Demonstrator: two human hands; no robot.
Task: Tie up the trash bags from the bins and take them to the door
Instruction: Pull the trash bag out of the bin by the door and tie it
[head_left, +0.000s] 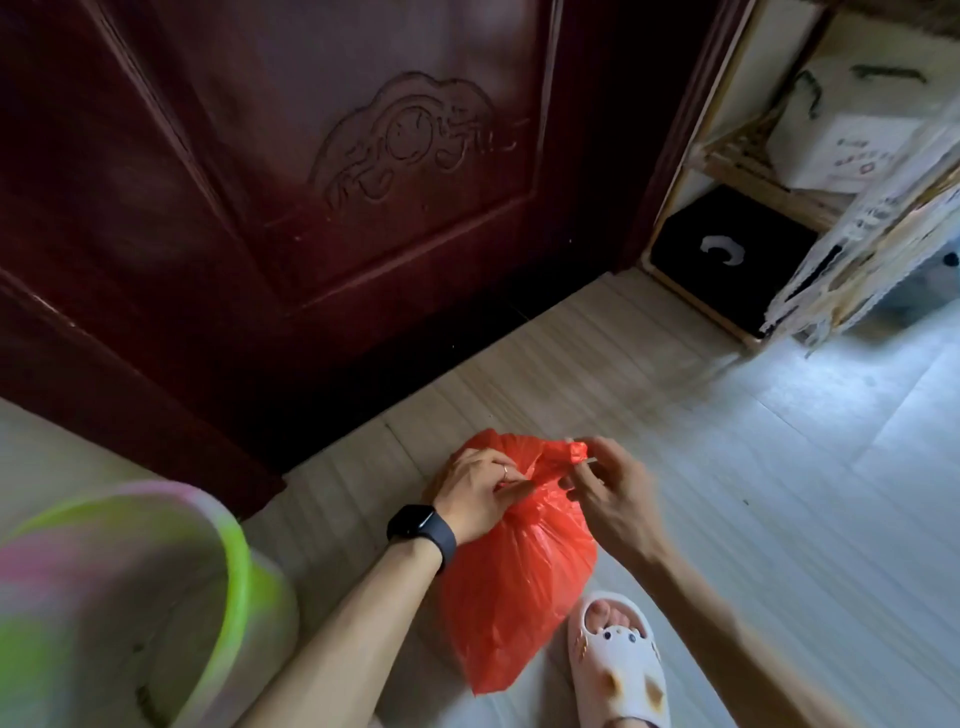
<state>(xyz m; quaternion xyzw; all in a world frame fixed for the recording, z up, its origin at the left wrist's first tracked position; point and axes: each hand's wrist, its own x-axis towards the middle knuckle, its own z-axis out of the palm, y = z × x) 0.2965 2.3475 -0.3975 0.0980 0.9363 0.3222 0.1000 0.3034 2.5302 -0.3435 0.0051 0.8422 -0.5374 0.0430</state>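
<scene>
A green and pink bin (236, 540) is being kept at the far left, beside the dark red door (260, 156). The red trash bag (514, 597) is being held in front of that door, low by the floor (779, 519). Its bunched top is being gripped by the left hand (478, 493), and a red end is being pinched by the right hand (608, 493). A white slipper (618, 660) is being worn just right of the bag.
</scene>
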